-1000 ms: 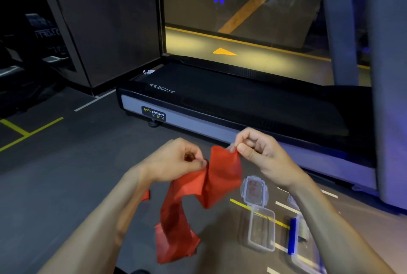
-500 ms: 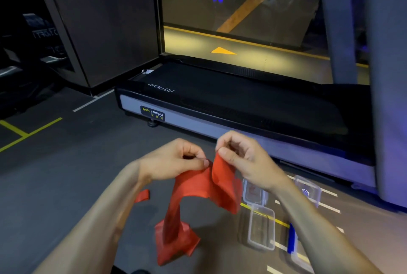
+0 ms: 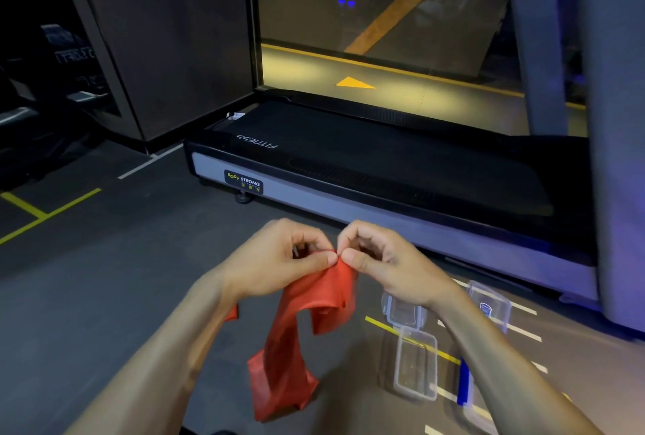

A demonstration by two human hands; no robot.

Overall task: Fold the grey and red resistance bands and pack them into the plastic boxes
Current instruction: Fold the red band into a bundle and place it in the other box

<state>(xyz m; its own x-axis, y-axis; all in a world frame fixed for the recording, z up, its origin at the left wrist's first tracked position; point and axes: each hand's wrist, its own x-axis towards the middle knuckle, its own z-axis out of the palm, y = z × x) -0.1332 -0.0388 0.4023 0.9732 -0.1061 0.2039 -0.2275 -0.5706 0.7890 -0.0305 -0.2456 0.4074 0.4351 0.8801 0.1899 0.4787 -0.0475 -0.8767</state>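
Observation:
The red resistance band [image 3: 307,298] hangs from both hands, its folded top edge pinched where the fingertips meet. My left hand [image 3: 275,260] pinches the band from the left, and my right hand [image 3: 387,260] pinches it from the right. The band's lower end [image 3: 279,389] drapes onto the floor in loose folds. An open clear plastic box [image 3: 415,364] lies on the floor to the right with its lid [image 3: 401,312] flipped back. A second clear box with a blue clip [image 3: 488,305] lies behind my right forearm. No grey band is in view.
A black treadmill [image 3: 384,169] with a grey side rail runs across the floor just beyond my hands. A grey pillar [image 3: 614,120] stands at the right. Yellow and white floor lines [image 3: 412,340] cross under the boxes. Dark floor [image 3: 104,277] spreads to the left.
My hands have come together, bringing the two pinched parts of the red band's top edge side by side. The hanging band has bunched up and narrowed.

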